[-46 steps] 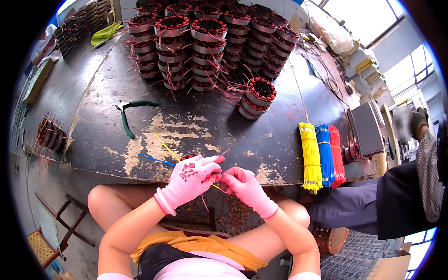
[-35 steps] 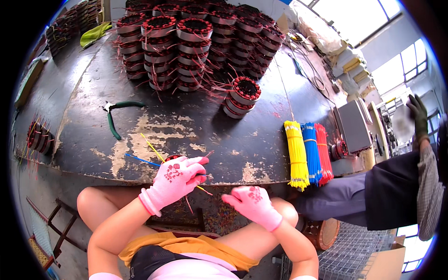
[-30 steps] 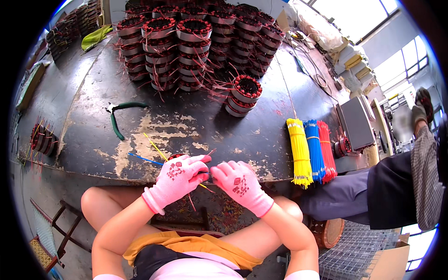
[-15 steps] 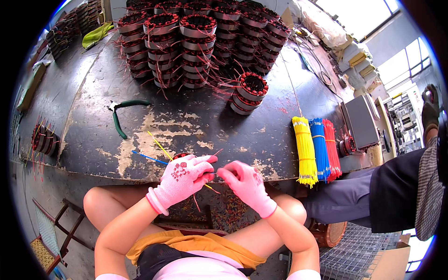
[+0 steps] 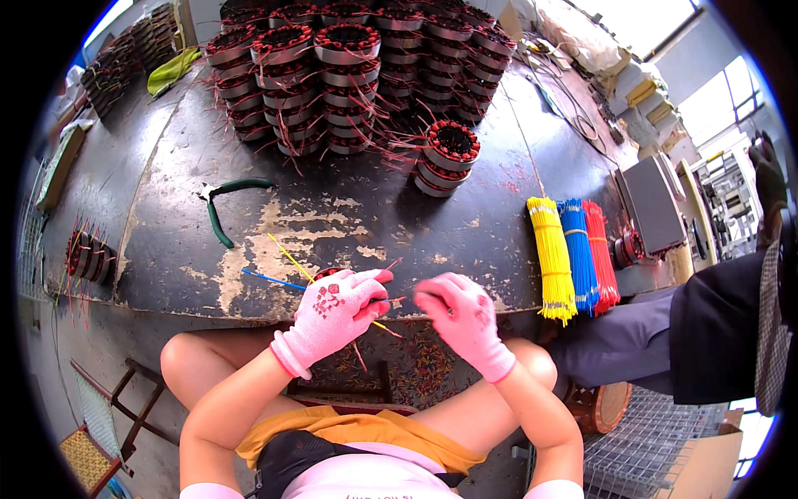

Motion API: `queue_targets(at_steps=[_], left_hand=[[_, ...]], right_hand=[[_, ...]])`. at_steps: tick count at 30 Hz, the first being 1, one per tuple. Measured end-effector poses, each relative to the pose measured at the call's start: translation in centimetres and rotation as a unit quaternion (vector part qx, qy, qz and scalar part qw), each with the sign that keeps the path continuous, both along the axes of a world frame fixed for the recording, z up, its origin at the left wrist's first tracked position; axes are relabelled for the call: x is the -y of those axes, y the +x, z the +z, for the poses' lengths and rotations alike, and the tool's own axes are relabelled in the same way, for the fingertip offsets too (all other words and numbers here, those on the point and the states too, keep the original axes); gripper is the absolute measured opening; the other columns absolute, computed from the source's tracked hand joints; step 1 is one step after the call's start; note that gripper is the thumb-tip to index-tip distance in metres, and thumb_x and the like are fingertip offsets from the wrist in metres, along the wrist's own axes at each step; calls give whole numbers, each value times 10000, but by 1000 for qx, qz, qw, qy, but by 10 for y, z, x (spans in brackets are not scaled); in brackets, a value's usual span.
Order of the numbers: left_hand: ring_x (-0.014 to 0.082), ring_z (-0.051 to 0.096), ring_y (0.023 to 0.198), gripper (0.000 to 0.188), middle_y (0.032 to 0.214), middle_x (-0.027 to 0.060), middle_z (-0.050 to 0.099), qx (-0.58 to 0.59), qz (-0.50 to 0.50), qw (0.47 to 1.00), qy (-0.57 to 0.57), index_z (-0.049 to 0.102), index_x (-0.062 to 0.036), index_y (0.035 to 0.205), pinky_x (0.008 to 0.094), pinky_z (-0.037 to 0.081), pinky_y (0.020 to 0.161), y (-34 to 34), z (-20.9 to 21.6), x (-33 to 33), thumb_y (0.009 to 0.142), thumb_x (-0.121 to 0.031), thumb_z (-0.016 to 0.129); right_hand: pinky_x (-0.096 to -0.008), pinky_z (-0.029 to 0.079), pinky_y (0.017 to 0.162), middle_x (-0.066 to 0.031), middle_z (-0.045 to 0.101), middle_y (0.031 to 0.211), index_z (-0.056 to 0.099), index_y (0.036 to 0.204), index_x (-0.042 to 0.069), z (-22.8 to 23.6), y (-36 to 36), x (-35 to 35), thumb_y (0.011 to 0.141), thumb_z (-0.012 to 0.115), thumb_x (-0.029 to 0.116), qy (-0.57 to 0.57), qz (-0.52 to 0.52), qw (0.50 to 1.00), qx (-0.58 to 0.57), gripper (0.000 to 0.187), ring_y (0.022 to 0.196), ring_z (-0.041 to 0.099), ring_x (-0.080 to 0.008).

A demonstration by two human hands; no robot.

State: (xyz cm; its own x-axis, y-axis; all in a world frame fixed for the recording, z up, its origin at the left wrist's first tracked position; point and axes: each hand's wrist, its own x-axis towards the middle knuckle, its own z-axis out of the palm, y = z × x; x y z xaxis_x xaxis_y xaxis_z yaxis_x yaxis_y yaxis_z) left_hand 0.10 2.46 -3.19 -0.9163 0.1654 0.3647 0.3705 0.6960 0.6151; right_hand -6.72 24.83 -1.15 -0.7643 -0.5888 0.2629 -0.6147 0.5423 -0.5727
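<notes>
In a pink glove, my left hand (image 5: pixel 337 309) is closed on a motor stator with red windings (image 5: pixel 326 274), mostly hidden behind it at the bench's near edge. A yellow wire (image 5: pixel 289 254) and a blue wire (image 5: pixel 270 279) stick out to the upper left. Several thin wire ends poke out past the fingers on the right. Also gloved in pink, my right hand (image 5: pixel 467 320) is a short gap to the right of those ends, fingers curled together; whether anything is between them is hidden. Green-handled cutting pliers (image 5: pixel 218 218) lie beyond my left hand.
Stacked stators (image 5: pixel 345 91) fill the far bench, and a shorter stack (image 5: pixel 447 158) stands in front. Bundles of yellow (image 5: pixel 550 262), blue (image 5: pixel 579 254) and red wires (image 5: pixel 600 258) lie at right. Another stator (image 5: pixel 87 256) is at far left. A person's leg (image 5: pixel 619 341) is close on my right.
My right hand has drawn away to the right from the wire ends near my left hand, widening the gap. The left hand keeps its grip on the stator. The whole view has shifted slightly.
</notes>
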Motion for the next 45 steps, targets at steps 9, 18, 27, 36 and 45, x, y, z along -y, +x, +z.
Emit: queue_targets(at_steps=[9, 18, 27, 36, 45], left_hand=[[327, 662, 1080, 253, 1270, 103, 670, -67, 24, 995, -64, 670, -88, 1130, 442, 529, 930, 17, 41, 24, 879, -61, 667], [356, 593, 1153, 323, 1249, 138, 649, -37, 72, 993, -90, 639, -75, 1248, 464, 459, 1021, -1, 8, 4, 928, -122, 640], [361, 599, 1137, 275, 1217, 150, 662, -11, 69, 996, -52, 653, -32, 1212, 447, 460, 1013, 1, 7, 1, 948, -98, 609], [355, 603, 1138, 269, 1214, 149, 666, -9, 73, 995, -69, 659, -33, 1194, 451, 459, 1009, 2, 6, 3, 936, -100, 623], [350, 614, 1113, 280, 1205, 143, 669, -27, 75, 995, -68, 664, -34, 1185, 440, 471, 993, 3, 2, 7, 911, -91, 656]], right_hand=[[-306, 511, 660, -92, 693, 765, 707, 958, -10, -10, -6, 28, 903, 725, 170, -33, 42, 966, 254, 189, 693, 608, -111], [-314, 525, 712, -118, 715, 834, 699, 989, -12, -15, -4, 18, 919, 732, 283, -70, -6, 969, 235, 305, 754, 657, -150], [-450, 532, 828, -131, 699, 1016, 704, 1100, 83, 14, -49, -228, 915, 665, 198, 66, -467, 853, -226, 221, 951, 671, -325], [-446, 510, 831, -55, 705, 1017, 736, 969, 176, 2, -110, -308, 859, 711, 452, 303, -575, 754, -99, 297, 999, 664, -282], [-428, 525, 920, -104, 738, 1086, 728, 1003, 159, 19, -121, -304, 852, 662, 362, 102, -628, 770, 43, 261, 1076, 686, -307]])
